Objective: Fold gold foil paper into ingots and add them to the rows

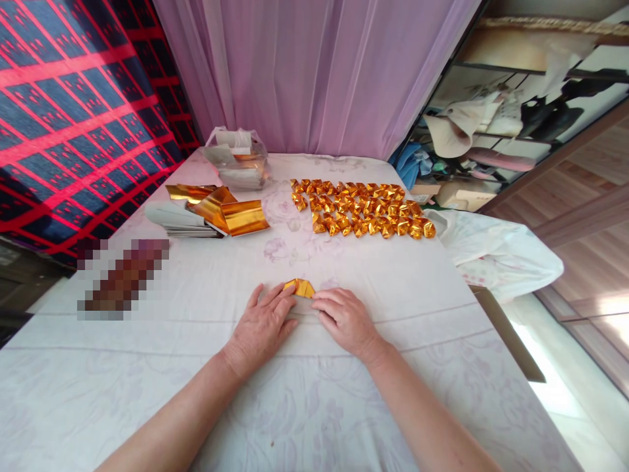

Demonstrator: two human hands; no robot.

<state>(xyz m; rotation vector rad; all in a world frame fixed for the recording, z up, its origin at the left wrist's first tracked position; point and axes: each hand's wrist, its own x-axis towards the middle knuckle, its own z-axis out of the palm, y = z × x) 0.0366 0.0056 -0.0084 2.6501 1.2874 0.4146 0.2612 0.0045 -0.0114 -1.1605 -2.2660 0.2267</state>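
The left hand (263,322) and right hand (346,321) lie palm-down and nearly flat, fingertips pressing a partly folded gold paper (299,288) against the table (147,367); neither hand is closed around it. The paper sits between the two sets of fingertips, at twelve o'clock from the hands, its long axis running left to right, and both hands are about equally near. Farther out at twelve to one o'clock lie rows of finished gold folds (363,208), well apart. At ten o'clock is a stack of gold sheets (216,211), with a plastic bag (238,157) beyond it. Open cloth surrounds the hands; the table's right edge is at three o'clock.
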